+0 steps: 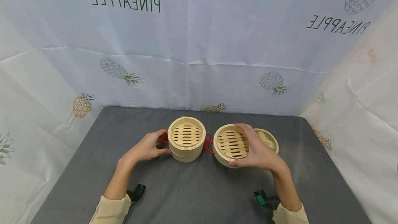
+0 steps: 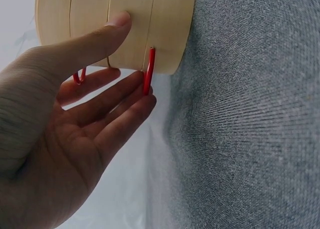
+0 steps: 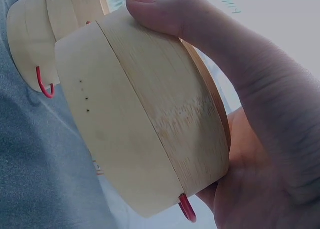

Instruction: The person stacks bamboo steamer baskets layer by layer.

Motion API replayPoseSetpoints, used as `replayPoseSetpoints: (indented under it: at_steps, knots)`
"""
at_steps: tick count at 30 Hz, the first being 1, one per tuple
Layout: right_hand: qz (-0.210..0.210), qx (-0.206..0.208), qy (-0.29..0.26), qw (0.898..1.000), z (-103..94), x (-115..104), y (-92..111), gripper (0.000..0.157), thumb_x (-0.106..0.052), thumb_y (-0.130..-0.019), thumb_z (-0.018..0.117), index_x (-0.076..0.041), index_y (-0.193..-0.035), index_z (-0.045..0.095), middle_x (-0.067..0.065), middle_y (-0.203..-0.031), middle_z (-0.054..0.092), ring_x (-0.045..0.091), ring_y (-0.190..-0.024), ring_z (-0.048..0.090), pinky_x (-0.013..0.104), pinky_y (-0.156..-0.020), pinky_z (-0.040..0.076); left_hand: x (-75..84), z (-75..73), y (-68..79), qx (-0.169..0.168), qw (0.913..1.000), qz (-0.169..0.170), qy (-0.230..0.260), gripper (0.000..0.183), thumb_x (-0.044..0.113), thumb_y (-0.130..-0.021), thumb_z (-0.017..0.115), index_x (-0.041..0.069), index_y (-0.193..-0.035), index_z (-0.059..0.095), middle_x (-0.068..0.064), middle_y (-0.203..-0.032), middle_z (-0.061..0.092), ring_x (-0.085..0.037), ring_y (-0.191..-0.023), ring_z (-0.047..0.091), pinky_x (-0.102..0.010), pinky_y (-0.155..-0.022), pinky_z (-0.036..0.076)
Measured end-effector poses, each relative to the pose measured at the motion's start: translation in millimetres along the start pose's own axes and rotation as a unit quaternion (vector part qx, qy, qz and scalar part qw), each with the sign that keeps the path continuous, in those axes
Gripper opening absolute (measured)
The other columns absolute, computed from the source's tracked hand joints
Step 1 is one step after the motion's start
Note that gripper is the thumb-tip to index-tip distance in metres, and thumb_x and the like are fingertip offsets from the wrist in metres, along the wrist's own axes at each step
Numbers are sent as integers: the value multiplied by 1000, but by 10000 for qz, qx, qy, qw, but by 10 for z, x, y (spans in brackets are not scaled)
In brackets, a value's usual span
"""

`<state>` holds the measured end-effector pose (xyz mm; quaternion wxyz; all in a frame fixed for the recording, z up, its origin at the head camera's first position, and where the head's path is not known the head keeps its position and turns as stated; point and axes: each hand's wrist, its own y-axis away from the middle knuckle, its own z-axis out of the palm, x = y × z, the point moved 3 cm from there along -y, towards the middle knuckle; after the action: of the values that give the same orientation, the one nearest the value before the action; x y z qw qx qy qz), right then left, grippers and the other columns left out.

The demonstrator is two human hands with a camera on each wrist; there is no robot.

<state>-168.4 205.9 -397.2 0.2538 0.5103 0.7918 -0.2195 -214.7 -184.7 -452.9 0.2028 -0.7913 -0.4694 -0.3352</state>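
Observation:
A round bamboo steamer stack stands on the dark grey cloth, slatted inside, with red loop handles at its sides. My left hand is at its left side; in the left wrist view, the thumb lies against the wall and the fingers are around a red handle. To the right, my right hand grips a second bamboo steamer basket, tilted, with thumb and fingers on opposite sides of its rim. A red handle shows low on that basket. Part of its far side is hidden by the hand.
Behind the right hand lies a round woven bamboo lid, partly covered. A pineapple-print curtain hangs along the back edge of the dark table. Each wrist wears a black strap mount.

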Motion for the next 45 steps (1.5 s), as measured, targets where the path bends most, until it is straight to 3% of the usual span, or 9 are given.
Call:
replayPoseSetpoints:
  at_steps: [14, 24, 45]
  knots:
    - [-229, 420, -109, 9988, -49, -79, -5, 128, -50, -66, 103, -15, -167, 33, 11, -170, 36, 34, -149, 45, 64, -114, 48, -9, 2, -4, 21, 10000, -8, -40, 71, 24, -92, 90, -3, -149, 57, -22, -135, 72, -37, -122, 74, -47, -98, 66]
    - [-176, 582, -5, 9981, -28, -124, -44, 130, -51, -64, 103, -17, -167, 33, 12, -170, 36, 37, -152, 45, 68, -116, 46, 3, -6, -5, 4, 10000, -27, -4, 70, 23, -92, 89, -4, -148, 57, -22, -135, 72, -38, -121, 75, -47, -96, 67]
    - [-371, 1037, -63, 9939, -21, -171, -60, 134, -46, -61, 105, -20, -169, 32, 10, -169, 38, 32, -153, 42, 65, -117, 44, 7, 2, -3, 36, 9999, -3, -117, 70, 22, -91, 90, -2, -149, 57, -19, -133, 73, -34, -119, 75, -46, -95, 67]
